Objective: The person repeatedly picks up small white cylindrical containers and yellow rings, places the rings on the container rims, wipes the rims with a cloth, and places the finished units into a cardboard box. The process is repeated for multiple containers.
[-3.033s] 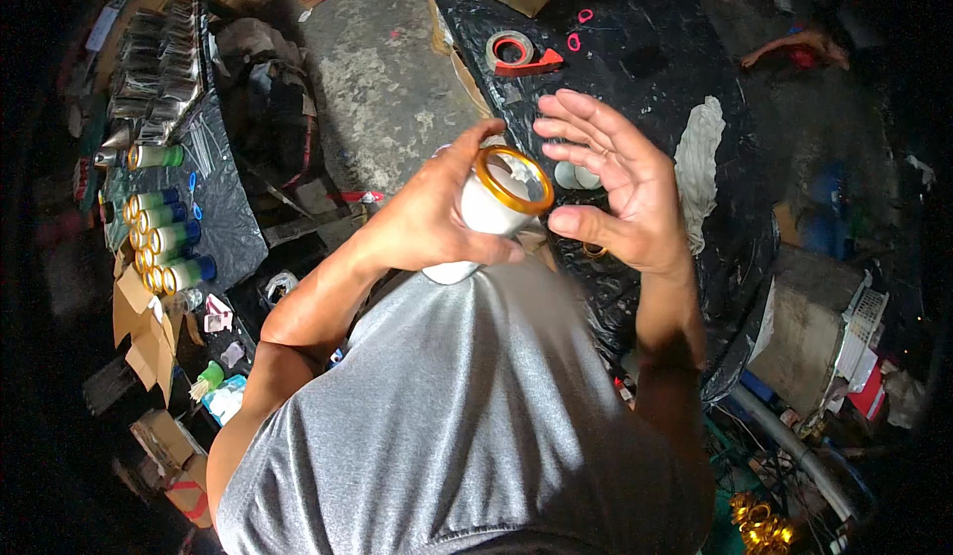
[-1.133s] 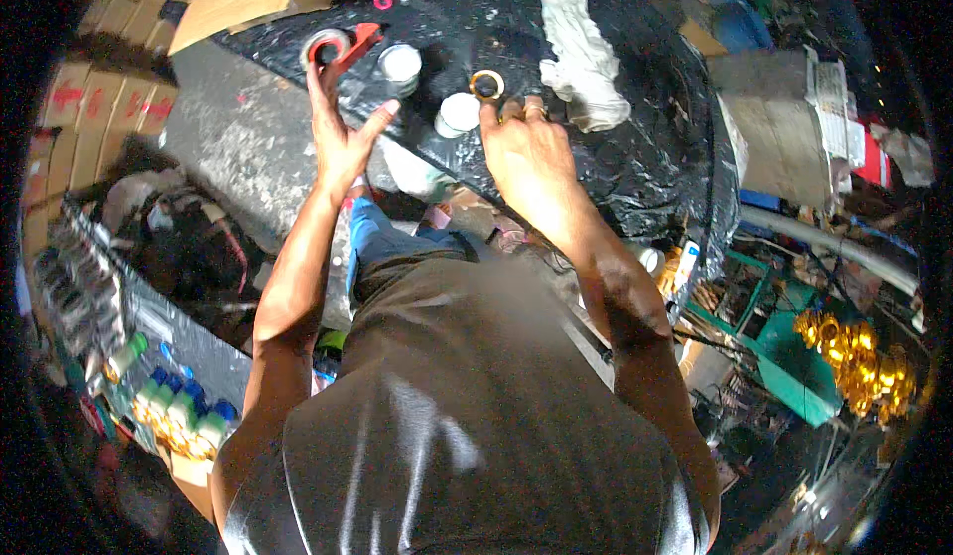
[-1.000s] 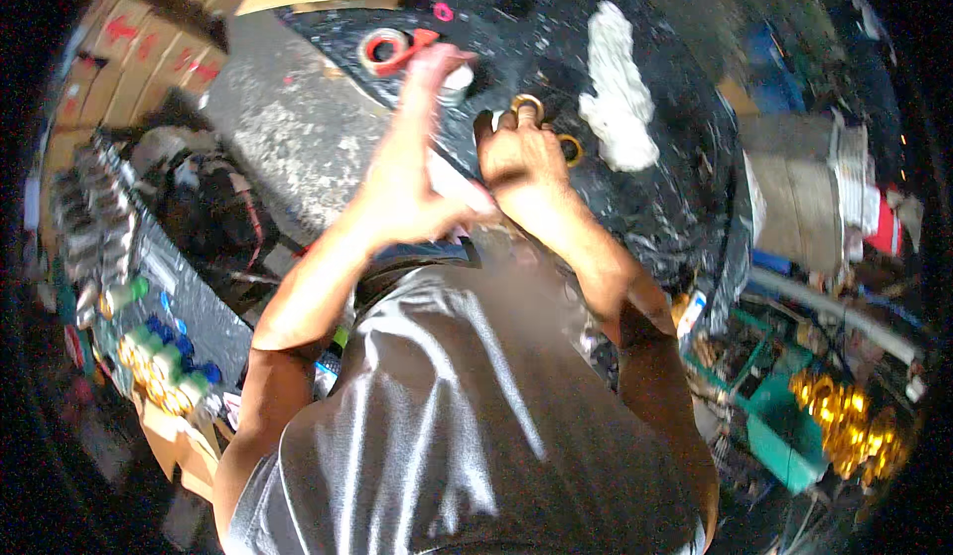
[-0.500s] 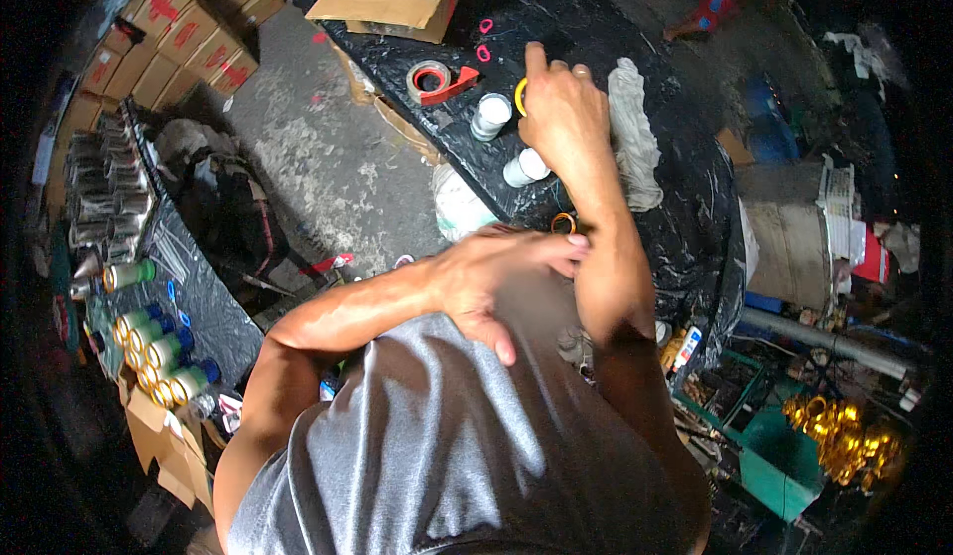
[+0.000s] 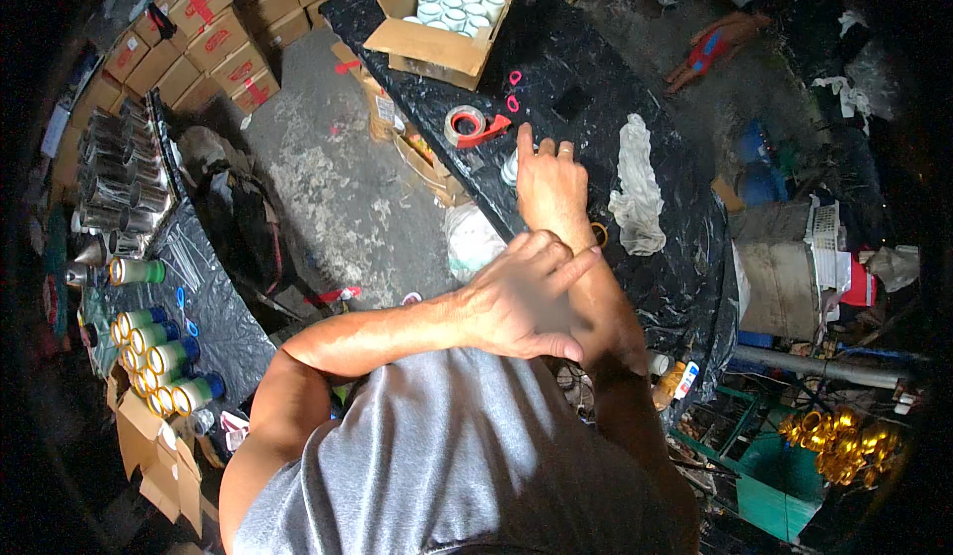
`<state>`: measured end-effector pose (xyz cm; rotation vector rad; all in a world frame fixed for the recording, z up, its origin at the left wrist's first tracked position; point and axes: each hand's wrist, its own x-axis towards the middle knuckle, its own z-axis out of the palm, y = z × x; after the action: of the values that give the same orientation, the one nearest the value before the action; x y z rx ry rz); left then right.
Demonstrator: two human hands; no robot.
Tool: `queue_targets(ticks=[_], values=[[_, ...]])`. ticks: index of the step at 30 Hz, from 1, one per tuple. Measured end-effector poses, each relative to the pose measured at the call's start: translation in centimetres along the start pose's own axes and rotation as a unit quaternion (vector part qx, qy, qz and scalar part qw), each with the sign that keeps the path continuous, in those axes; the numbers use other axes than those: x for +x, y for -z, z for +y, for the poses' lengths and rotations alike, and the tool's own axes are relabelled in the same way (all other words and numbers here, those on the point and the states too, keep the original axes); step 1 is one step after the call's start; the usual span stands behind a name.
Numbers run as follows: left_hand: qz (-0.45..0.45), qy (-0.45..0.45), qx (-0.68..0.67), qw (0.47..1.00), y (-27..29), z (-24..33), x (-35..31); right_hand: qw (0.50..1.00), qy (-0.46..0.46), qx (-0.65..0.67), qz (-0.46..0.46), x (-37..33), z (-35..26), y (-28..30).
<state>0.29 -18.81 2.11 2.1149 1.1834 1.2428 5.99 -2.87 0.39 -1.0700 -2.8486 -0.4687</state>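
Peeking out beside the fingers of the right hand [image 5: 552, 183], a pale jar [image 5: 509, 169] sits near the left edge of the counter [image 5: 602, 70], which is covered in black plastic sheeting. Most of the jar is masked, so I cannot tell whether the hand touches it; the index finger points out straight, the other fingers look bent, and with the palm side hidden I cannot tell whether anything is grasped. Judging by its smooth, glossy look, the jar should be stiff-walled and fairly light, a little slippery to dry skin, and possibly breakable if it is glass; the surest hold would be round the side wall below the rim, with thumb and fingers opposed and a moderate squeeze. The left hand [image 5: 521, 297] lies across the right forearm, back upward, thumb and fingers spread, with nothing visible in its grasp. Just beside the right wrist is a gold ring [image 5: 600, 233], hard and thin by its look, best pinched by its band. Farther out, a crumpled white cloth [image 5: 636, 198] lies between the right hand and the counter's right edge; a tape roll [image 5: 464, 126] with a red part rests by the left edge, near two pink loops [image 5: 514, 89]. Toward the counter's far left corner stands an open cardboard box [image 5: 422, 45] holding white jars [image 5: 457, 7].
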Motion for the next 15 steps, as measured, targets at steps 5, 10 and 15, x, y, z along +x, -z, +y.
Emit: queue_targets(ticks=[5,10,15], values=[[0.107,-0.017,0.096,0.989,0.9,-0.6,0.3,0.998,-0.021,-0.062,0.017,-0.3,-1.8,0.3],[-0.005,-0.024,0.013,1.0,-0.2,0.7,-1.5,0.998,-0.012,-0.029,0.049,-1.0,-2.1,-0.1],[0.079,-0.072,0.11,0.988,0.7,0.1,-0.3,0.999,-0.048,-0.014,0.013,-1.9,-1.4,-0.8]])
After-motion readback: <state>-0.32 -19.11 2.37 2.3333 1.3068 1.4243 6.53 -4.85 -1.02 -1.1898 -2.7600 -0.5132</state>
